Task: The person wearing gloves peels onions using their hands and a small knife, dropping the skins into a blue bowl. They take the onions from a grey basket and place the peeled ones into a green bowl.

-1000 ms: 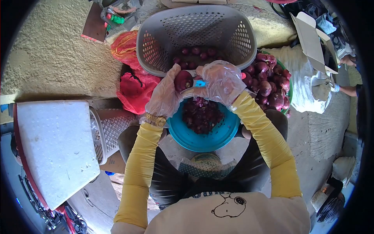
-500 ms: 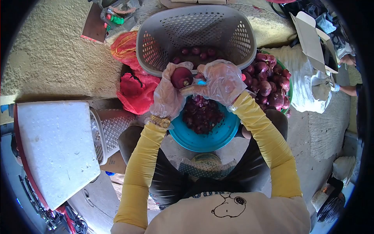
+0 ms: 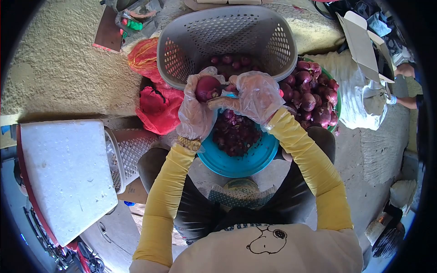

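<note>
So the blue basin is my landmark here. Just past its far rim, the left hand is gripping 1 red onion, cut or root end facing the other hand. The right hand looks closed around a small tool with a blue bit showing, probably a knife, though the glove hides most of it. My read: the step in hand is trimming or peeling that onion over the scraps in the basin. Next move calls for a firm hold, a slow turn and fingers kept off the edge, since plastic gloves could slip. Beyond the basin there's a grey basket with onions in the bottom, and right of it a big onion heap.
</note>
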A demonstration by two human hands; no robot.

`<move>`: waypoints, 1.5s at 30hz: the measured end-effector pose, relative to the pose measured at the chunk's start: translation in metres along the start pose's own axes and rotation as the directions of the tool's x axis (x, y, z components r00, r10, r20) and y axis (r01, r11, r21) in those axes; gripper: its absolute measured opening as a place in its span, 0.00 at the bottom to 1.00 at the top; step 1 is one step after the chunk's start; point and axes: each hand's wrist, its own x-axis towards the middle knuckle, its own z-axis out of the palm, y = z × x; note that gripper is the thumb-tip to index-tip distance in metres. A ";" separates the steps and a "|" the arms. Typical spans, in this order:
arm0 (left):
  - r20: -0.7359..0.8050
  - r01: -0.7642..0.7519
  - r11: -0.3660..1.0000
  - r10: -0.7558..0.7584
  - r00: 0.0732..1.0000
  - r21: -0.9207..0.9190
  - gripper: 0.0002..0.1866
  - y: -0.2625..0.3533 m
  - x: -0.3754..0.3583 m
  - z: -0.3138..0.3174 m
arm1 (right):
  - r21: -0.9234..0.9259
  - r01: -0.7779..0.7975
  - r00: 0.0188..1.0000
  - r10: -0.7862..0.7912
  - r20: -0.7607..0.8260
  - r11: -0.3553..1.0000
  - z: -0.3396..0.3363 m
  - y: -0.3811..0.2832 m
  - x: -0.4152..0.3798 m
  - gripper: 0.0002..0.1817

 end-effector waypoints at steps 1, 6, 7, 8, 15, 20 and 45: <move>0.000 0.001 1.000 -0.001 1.000 0.000 0.25 0.000 0.000 -0.001 | 0.000 -0.001 1.000 0.001 0.000 1.000 -0.001 0.001 0.000 0.39; 0.080 0.121 0.992 -0.119 0.990 -0.027 0.27 0.014 0.000 0.007 | -0.057 -0.037 0.998 0.041 0.056 0.998 -0.016 0.005 0.003 0.33; 0.079 0.121 0.992 -0.119 0.990 -0.026 0.27 0.019 -0.001 0.010 | -0.056 -0.038 0.998 0.041 0.055 0.998 -0.018 0.006 0.003 0.33; 0.112 0.141 0.990 -0.143 0.983 0.027 0.27 0.026 -0.001 0.013 | -0.083 -0.031 0.997 0.036 0.063 0.996 -0.019 0.006 0.002 0.32; 0.063 0.233 0.954 -0.225 0.972 -0.191 0.22 0.024 0.001 -0.003 | -0.151 -0.003 0.989 0.025 0.144 0.989 -0.011 -0.003 0.003 0.25; 0.048 0.117 0.949 -0.108 0.993 -0.294 0.18 0.009 0.002 0.002 | -0.074 -0.001 0.992 0.010 0.125 0.997 -0.011 -0.004 0.003 0.25; 0.078 0.254 0.962 -0.247 0.966 -0.103 0.21 0.033 0.003 0.002 | -0.160 0.059 0.991 -0.039 0.124 0.985 -0.010 0.001 0.002 0.25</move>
